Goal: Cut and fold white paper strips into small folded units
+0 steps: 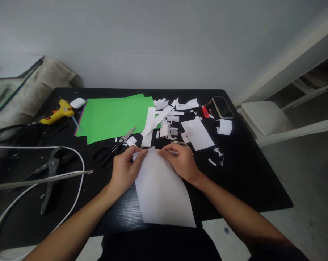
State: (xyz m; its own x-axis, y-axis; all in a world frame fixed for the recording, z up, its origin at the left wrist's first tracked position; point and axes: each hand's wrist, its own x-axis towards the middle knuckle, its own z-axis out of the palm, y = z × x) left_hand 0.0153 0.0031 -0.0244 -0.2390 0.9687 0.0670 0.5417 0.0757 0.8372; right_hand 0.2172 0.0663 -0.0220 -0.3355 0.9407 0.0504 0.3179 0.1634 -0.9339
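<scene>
A large white sheet of paper [164, 192] lies at the near edge of the black table, its far edge raised and bent between my hands. My left hand [127, 168] pinches the sheet's far left corner between thumb and fingers. On the other side, my right hand [181, 161] grips the far right part of the same edge, thumb on top. A small pointed fold stands up between the two thumbs. Just left of my left hand lie black-handled scissors [112, 148], with white scraps beside the blades.
Green sheets [115, 117] lie behind my hands, with white strips and scraps [168, 127] to their right. A yellow glue gun [59, 112], large shears [52, 170] and a white cable [82, 181] are at left. A phone [223, 107] and red object [205, 111] lie back right.
</scene>
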